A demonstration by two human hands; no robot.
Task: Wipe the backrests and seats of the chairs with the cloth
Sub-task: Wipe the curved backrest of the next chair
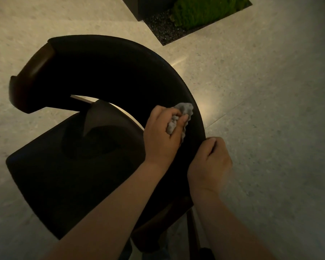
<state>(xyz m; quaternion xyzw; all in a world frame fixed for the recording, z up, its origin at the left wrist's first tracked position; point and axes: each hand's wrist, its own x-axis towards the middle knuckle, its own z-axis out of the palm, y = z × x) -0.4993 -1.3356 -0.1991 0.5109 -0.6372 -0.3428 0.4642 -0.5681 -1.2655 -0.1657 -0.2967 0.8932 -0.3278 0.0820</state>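
A dark chair fills the middle of the head view, with a curved black backrest point(120, 68) arching over a dark seat point(68, 175). My left hand point(161, 136) is shut on a crumpled grey cloth point(182, 115) and presses it against the inner face of the backrest on its right side. My right hand point(210, 162) grips the outer top edge of the backrest just below and to the right of the cloth. A brown wooden arm end point(36, 66) shows at the backrest's left tip.
Pale speckled floor point(270, 109) surrounds the chair. A floor planter with green moss point(204, 10) and dark gravel point(163, 29) lies at the top, next to a black block point(139, 6). Chair legs point(193, 231) stand at the bottom.
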